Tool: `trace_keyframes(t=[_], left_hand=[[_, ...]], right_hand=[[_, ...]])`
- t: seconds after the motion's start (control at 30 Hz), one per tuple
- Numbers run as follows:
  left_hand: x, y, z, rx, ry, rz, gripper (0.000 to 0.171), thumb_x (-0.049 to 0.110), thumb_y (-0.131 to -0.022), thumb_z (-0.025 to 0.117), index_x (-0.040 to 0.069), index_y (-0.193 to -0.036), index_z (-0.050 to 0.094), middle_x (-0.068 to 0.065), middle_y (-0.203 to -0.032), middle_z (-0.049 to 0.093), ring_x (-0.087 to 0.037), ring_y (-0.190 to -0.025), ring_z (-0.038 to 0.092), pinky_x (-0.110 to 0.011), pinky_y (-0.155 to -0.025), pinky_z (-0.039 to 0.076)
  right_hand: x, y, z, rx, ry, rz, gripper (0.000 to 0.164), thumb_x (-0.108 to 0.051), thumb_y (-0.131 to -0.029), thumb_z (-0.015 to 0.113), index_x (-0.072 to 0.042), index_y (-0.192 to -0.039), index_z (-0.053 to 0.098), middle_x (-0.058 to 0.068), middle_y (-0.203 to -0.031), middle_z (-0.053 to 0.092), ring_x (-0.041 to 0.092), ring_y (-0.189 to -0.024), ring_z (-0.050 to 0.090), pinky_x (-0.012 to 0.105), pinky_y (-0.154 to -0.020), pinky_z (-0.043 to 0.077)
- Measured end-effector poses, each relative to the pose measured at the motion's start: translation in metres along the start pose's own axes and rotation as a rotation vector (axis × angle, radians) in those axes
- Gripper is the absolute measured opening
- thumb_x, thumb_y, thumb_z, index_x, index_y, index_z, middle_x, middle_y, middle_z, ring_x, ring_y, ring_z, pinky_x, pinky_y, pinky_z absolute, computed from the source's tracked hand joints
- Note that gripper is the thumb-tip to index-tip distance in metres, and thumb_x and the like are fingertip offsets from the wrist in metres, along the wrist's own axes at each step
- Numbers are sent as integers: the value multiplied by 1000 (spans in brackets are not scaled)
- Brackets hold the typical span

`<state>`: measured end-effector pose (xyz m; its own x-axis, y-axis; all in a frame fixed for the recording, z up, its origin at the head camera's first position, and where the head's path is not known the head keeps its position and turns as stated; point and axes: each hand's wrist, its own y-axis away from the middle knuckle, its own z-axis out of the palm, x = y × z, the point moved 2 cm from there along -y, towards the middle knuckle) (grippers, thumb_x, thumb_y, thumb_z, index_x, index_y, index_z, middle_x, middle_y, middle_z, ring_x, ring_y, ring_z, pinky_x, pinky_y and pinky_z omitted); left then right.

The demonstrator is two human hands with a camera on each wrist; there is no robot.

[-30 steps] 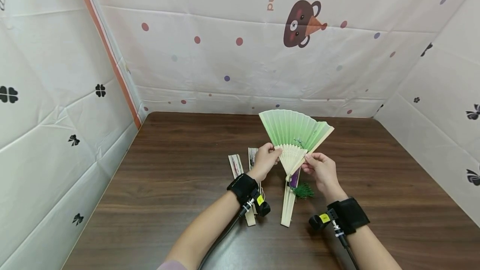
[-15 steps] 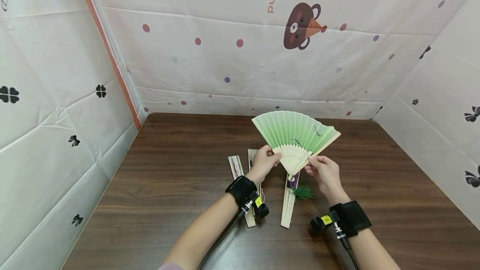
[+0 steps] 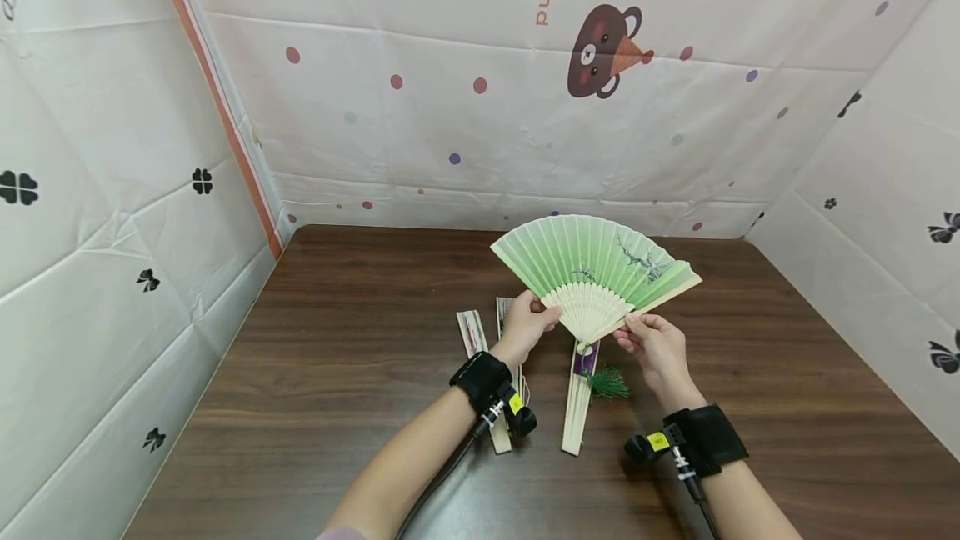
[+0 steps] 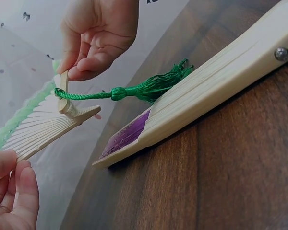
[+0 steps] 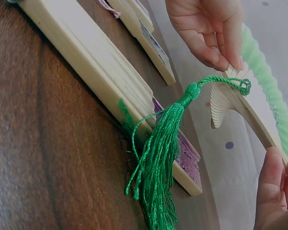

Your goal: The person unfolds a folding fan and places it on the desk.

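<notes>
A green folding fan (image 3: pixel 600 261) with pale ribs and a dark branch print is spread wide between both hands, above the table. My left hand (image 3: pixel 525 327) pinches its left outer rib with thumb and fingers. The right outer rib is pinched by my right hand (image 3: pixel 656 348). From the fan's pivot end hangs a green tassel (image 5: pixel 163 153) on a braided cord. Below the pivot, a folded fan with purple cloth (image 3: pixel 577 407) lies on the table, pale ribs toward me; the tassel overlaps it in the right wrist view.
Two more folded fans lie to the left, one a pale folded fan (image 3: pixel 472 332), the other a folded fan (image 3: pixel 505 311) partly hidden by my left hand and wrist. The brown wooden table (image 3: pixel 337 357) is bordered by white patterned sheets (image 3: pixel 420 123) at the back and sides.
The green fan has spread wider, showing more of its branch print. My right hand has moved slightly right and down, while the left has stayed nearly in place. The folded fans have not moved.
</notes>
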<state>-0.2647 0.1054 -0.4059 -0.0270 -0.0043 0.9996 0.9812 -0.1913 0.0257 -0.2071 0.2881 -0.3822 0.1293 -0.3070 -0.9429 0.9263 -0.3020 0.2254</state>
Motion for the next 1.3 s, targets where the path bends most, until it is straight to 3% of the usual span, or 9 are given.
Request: trace_keyframes(t=[0.13,0.4,0.9,1.3], left_hand=[[-1,-1,1,11,48,17,16,10,-82,62,1,-92,53,-8,-78,57,-11,-67,58,-23,-67,52],[-4,-2,3,31,171,13,24,6,-82,61,-4,-100,52,-6,-81,56,-9,-67,56,-24,-70,53],[-7,0,4,32,241,-35,31,7,-85,57,1,-114,49,-15,-98,55,-13,-81,58,-27,-79,51],[-5,3,6,126,249,-37,23,11,-84,59,2,-104,51,-13,-92,56,-15,-79,58,-28,-79,51]], right_hand=[[0,1,-1,5,-37,12,12,-7,-88,50,-5,-77,46,-1,-61,60,8,-57,62,16,-55,51],[0,3,-4,5,-82,35,13,-7,-89,48,-6,-76,45,0,-63,60,8,-61,63,17,-59,52],[3,7,-3,80,-288,113,9,-6,-89,47,-4,-81,42,4,-65,61,12,-64,64,18,-64,52],[7,12,6,184,-412,97,12,-6,-88,48,-5,-76,45,3,-66,59,12,-65,63,18,-67,52]])
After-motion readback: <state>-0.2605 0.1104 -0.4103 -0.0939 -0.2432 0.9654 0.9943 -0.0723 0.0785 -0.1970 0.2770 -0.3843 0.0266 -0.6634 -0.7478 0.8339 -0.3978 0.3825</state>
